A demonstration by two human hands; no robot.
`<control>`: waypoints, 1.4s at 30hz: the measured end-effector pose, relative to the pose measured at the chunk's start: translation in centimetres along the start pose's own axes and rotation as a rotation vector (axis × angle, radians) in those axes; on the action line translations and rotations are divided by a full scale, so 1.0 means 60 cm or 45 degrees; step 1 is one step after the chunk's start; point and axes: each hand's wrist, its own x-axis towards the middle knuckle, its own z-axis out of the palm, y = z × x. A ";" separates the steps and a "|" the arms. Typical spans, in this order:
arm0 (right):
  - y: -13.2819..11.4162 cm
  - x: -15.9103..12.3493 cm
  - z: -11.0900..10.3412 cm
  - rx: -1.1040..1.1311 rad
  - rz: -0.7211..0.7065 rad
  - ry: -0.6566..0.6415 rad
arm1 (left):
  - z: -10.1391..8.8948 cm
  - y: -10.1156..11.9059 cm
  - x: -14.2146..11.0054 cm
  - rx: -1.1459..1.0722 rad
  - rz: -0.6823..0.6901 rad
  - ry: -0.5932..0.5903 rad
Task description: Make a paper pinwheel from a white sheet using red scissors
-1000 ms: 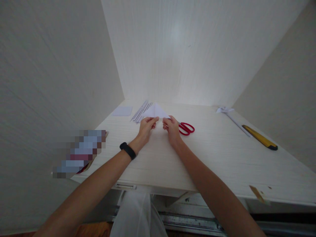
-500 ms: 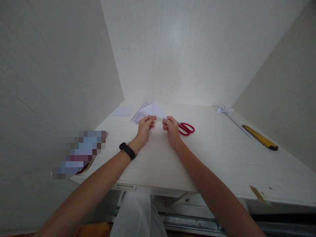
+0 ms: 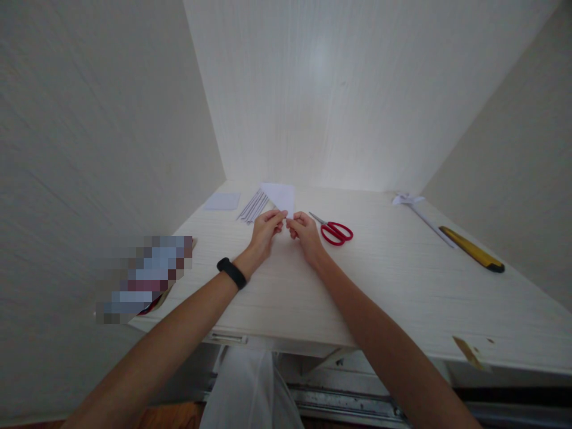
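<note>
Both hands pinch the near corner of a white sheet of paper (image 3: 282, 195), which tapers toward me. My left hand (image 3: 268, 227), with a black band on the wrist, is closed on its left side. Close beside it, my right hand (image 3: 304, 231) grips the paper from the right; the fingertips almost meet. Just left of the paper lie several thin dark-striped strips (image 3: 254, 207). Red-handled scissors (image 3: 336, 233) rest to the right of my right hand, blades pointing away to the left.
A small pale paper square (image 3: 222, 201) lies at the back left. To the right are a white paper stick with a folded top (image 3: 429, 223) and a yellow-and-black cutter (image 3: 471, 249). A blurred stack (image 3: 149, 277) sits at the table's left edge. Walls enclose the back and sides.
The paper has turned from a wide triangle to a shape with its corner toward me. My hands have drawn closer together, the right moving left, uncovering the scissor blades.
</note>
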 end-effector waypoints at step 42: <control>0.004 0.007 -0.017 0.042 -0.129 0.359 | 0.000 -0.017 0.004 0.361 -0.029 -0.273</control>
